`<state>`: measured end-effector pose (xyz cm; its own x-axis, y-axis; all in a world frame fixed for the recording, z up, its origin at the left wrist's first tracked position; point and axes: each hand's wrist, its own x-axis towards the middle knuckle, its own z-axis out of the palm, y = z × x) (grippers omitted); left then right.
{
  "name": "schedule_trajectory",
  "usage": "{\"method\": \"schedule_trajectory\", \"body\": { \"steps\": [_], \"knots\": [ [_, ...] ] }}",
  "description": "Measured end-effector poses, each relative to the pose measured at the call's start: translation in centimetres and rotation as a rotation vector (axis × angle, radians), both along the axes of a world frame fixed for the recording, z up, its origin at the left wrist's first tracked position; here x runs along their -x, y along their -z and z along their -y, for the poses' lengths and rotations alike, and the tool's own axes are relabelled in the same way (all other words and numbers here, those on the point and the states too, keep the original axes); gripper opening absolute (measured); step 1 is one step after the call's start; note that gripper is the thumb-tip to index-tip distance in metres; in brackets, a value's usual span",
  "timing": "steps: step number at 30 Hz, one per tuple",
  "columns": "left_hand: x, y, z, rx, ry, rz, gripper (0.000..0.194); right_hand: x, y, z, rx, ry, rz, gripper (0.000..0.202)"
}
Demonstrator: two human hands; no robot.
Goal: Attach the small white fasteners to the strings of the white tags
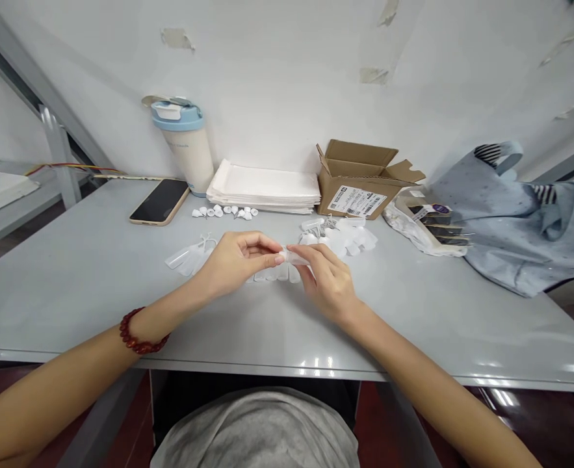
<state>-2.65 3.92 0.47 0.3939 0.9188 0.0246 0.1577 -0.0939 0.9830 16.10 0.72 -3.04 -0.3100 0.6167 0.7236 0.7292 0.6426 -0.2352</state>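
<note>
From far away, I see my left hand [234,259] and right hand [329,281] both pinched nearly closed on one small translucent piece [294,257] above the table [252,335].

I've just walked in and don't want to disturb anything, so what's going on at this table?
A person's left hand and right hand meet over the grey table, both pinching a small translucent piece; its details are too small to make out. Beneath the hands lies a row of clear pieces, with a whitish pile beyond the right hand. Farther back, small white pieces lie near a white stack, beside an open cardboard box.
</note>
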Motion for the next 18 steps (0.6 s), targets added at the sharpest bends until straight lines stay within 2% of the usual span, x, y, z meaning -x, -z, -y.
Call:
{"method": "schedule_trajectory", "body": {
  "steps": [3,8,14,16,18],
  "knots": [
    [0.1,0.2,0.1,-0.065,0.022,0.022,0.022,0.3,-0.3,0.4,0.137,-0.017,-0.123,0.020],
    [0.3,0.2,0.1,-0.253,0.067,-0.012,0.017,0.6,-1.4,1.0,0.509,-0.020,-0.412,0.021],
    [0.4,0.0,0.0,-0.454,0.152,-0.058,0.010,0.3,-2.7,0.6,1.074,-0.265,-0.829,0.032],
    [0.5,-0.2,-0.1,-0.474,0.166,-0.047,0.009,0.2,-2.8,0.4,1.142,-0.323,-0.895,0.033],
    [0.5,-0.4,0.0,-0.466,0.166,-0.043,0.009,0.2,-2.7,0.3,1.125,-0.354,-0.905,0.031]
  ]
}}
